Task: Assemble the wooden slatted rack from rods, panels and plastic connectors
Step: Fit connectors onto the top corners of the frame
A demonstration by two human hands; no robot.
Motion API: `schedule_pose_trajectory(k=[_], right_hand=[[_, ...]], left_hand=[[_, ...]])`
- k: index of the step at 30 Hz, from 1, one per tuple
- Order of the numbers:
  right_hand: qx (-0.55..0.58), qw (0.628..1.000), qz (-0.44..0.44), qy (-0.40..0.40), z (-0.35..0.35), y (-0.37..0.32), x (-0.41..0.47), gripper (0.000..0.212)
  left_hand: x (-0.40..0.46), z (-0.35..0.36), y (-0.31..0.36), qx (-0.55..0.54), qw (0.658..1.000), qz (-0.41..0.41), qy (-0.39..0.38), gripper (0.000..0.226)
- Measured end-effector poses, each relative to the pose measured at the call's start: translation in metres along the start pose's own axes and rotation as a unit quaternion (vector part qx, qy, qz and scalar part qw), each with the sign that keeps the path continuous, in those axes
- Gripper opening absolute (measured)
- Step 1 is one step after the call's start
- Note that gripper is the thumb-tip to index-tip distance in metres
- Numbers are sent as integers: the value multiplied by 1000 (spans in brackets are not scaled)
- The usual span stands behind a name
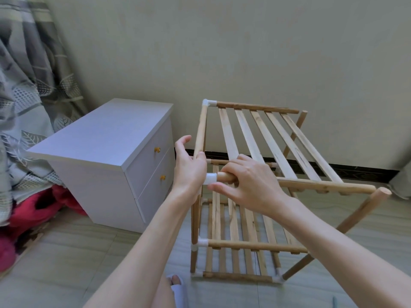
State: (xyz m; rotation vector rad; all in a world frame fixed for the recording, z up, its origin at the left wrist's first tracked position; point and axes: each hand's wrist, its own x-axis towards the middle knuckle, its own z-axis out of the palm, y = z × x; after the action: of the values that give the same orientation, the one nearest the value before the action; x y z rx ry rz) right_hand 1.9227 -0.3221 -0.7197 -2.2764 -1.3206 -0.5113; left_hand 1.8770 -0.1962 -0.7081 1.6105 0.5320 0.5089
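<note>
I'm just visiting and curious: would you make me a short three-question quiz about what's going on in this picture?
1. True or false: the right hand grips the front rod of the top slatted panel.
2. Which piece is the left hand holding? A) a drawer knob B) the white plastic connector at the near left corner C) the curtain
3. Fill in: beside the rack, on its left, stands a white ____ with two drawers.

Key: 1 true; 2 B; 3 cabinet.
</note>
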Motion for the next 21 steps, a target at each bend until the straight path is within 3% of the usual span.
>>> schedule_pose_trajectory(k=[10, 21], right_hand=[[-2, 999, 11, 48, 4, -5, -5, 48], [-32, 998, 24, 48, 6, -9, -3, 45]], left_hand=[[-1, 0, 1, -72, 997, -26, 7, 53], [-2, -2, 0, -70, 997, -20, 25, 44]])
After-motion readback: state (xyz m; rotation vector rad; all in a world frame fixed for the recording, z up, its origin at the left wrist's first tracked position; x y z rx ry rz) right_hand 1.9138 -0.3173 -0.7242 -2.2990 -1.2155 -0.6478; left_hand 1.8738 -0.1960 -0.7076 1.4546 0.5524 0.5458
